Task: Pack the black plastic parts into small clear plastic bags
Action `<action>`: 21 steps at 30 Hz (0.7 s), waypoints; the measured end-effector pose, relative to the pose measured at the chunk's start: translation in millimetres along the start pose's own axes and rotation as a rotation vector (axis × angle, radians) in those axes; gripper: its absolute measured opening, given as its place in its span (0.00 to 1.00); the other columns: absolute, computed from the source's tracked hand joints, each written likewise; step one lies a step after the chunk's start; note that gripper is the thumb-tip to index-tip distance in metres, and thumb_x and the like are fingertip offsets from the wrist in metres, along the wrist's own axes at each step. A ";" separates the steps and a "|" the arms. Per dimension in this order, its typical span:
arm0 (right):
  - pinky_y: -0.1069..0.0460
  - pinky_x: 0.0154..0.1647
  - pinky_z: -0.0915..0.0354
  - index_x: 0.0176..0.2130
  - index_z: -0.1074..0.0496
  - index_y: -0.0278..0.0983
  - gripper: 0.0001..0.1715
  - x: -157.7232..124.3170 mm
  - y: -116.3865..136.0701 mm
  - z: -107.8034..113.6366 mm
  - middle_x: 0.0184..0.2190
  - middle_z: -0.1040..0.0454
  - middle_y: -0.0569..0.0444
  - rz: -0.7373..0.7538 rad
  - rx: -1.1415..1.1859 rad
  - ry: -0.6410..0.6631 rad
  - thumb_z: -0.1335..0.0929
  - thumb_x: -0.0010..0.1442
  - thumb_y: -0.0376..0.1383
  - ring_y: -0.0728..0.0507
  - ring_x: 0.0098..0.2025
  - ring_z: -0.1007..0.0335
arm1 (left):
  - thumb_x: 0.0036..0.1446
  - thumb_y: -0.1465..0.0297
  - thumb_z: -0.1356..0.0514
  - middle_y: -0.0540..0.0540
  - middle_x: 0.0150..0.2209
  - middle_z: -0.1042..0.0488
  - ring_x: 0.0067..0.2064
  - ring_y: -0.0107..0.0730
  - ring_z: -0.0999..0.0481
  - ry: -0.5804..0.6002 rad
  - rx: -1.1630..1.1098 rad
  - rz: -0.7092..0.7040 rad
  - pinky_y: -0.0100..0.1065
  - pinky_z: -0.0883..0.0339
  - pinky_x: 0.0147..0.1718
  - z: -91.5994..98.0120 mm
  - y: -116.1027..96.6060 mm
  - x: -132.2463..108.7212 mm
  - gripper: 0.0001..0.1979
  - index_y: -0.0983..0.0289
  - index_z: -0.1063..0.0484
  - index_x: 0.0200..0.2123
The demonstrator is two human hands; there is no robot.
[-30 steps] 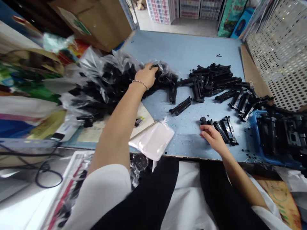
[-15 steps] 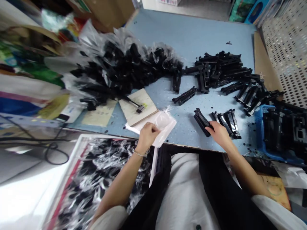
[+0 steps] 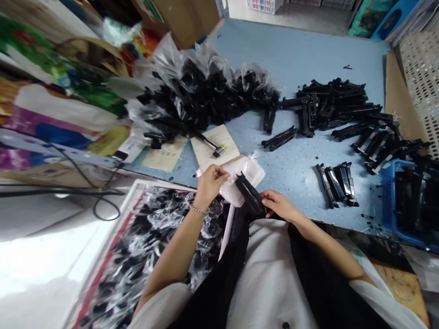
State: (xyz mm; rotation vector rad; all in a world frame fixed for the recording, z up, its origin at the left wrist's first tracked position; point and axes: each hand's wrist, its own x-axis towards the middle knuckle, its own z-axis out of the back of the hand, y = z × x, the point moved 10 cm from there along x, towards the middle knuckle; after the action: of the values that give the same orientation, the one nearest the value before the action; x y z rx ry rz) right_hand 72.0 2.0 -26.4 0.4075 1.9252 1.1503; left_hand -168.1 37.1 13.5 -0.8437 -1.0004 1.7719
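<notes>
My left hand [image 3: 210,183], a bracelet at its wrist, pinches the edge of a thin clear plastic bag [image 3: 252,170] from a stack at the table's front edge. In my right hand [image 3: 277,204] is a long black plastic part [image 3: 248,193], gripped by its near end. Its far end points at the bag and overlaps it in view; whether the tip is inside I cannot tell. Behind the bags lies a pale board [image 3: 214,137] with a small metal-ended tool [image 3: 218,151] on it. Several like black parts [image 3: 336,184] lie side by side to the right.
A heap of bagged black parts [image 3: 206,91] covers the back left, and loose ones [image 3: 339,103] are piled at the right. A blue basket [image 3: 389,192] of parts stands far right. Below the table at left, a white-rimmed crate [image 3: 139,185] holds bagged parts.
My right hand has lifted the black part off the table and carried it left to the bag. My left hand still pinches the bag. The view has shifted somewhat.
</notes>
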 end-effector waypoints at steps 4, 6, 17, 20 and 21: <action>0.53 0.29 0.24 0.45 0.26 0.39 0.14 -1.0 7.9 -4.5 0.37 0.27 0.55 0.063 0.045 0.042 0.29 0.58 0.40 0.48 0.35 0.29 | 0.55 0.68 0.40 0.52 0.31 0.21 0.31 0.32 0.23 -0.008 0.154 -0.078 0.33 0.29 0.34 6.5 -5.9 -0.4 0.06 0.63 0.26 0.34; 0.54 0.27 0.25 0.42 0.26 0.39 0.12 5.3 1.8 -9.8 0.36 0.26 0.56 0.008 0.062 0.047 0.28 0.57 0.39 0.48 0.34 0.28 | 0.60 0.70 0.44 0.54 0.36 0.19 0.36 0.34 0.21 -0.021 0.237 -0.225 0.36 0.26 0.40 8.1 -21.6 -2.5 0.10 0.62 0.22 0.38; 0.57 0.26 0.25 0.42 0.33 0.40 0.27 17.0 0.9 11.7 0.31 0.28 0.60 0.119 0.560 -0.137 0.21 0.48 0.45 0.50 0.30 0.27 | 0.66 0.80 0.47 0.58 0.51 0.24 0.46 0.33 0.22 0.107 0.272 -0.945 0.36 0.23 0.47 -56.1 -105.0 -117.5 0.23 0.57 0.31 0.60; 0.54 0.27 0.24 0.46 0.39 0.44 0.29 4.3 20.2 44.4 0.32 0.29 0.63 0.300 0.396 -0.378 0.23 0.53 0.45 0.49 0.32 0.28 | 0.65 0.76 0.44 0.68 0.66 0.37 0.49 0.36 0.21 0.236 0.275 -0.856 0.40 0.22 0.49 -87.5 -105.5 -105.6 0.30 0.59 0.42 0.69; 0.53 0.29 0.23 0.48 0.40 0.44 0.28 -0.2 30.7 53.0 0.35 0.28 0.61 0.355 0.326 -0.429 0.25 0.55 0.45 0.48 0.34 0.27 | 0.65 0.75 0.43 0.70 0.68 0.41 0.52 0.40 0.22 0.276 0.310 -0.866 0.43 0.23 0.51 -98.9 -107.8 -98.4 0.31 0.61 0.44 0.70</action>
State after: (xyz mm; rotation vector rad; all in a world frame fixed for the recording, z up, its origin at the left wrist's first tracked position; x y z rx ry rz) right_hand 109.9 48.1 -12.7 1.1157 1.6921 0.8660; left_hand -8.1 1.3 78.2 -0.3464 -0.7166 0.9911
